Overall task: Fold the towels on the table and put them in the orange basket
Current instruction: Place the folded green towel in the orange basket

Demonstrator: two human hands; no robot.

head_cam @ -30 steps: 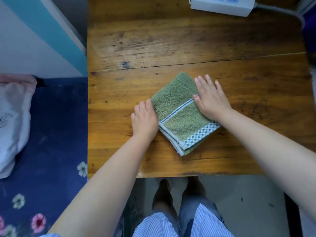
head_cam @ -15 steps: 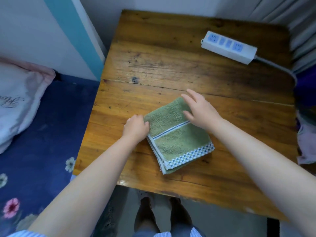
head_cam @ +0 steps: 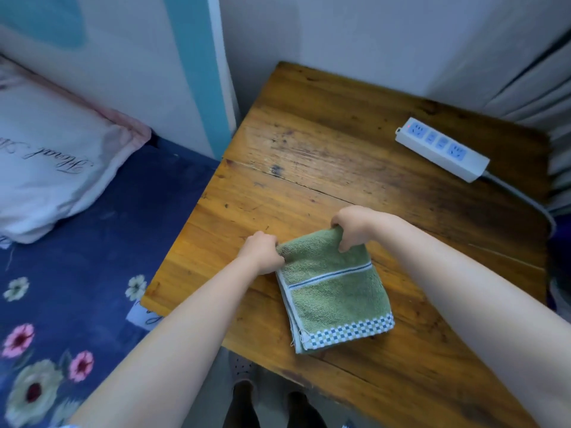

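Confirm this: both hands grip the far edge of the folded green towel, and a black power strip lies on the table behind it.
Not quite. The power strip is white, as the head view shows. The left hand and right hand do grip the far edge of the folded green towel on the table.

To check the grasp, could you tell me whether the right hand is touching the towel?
Touching. The head view shows the right hand pinching the far edge of the towel, fingers curled over it.
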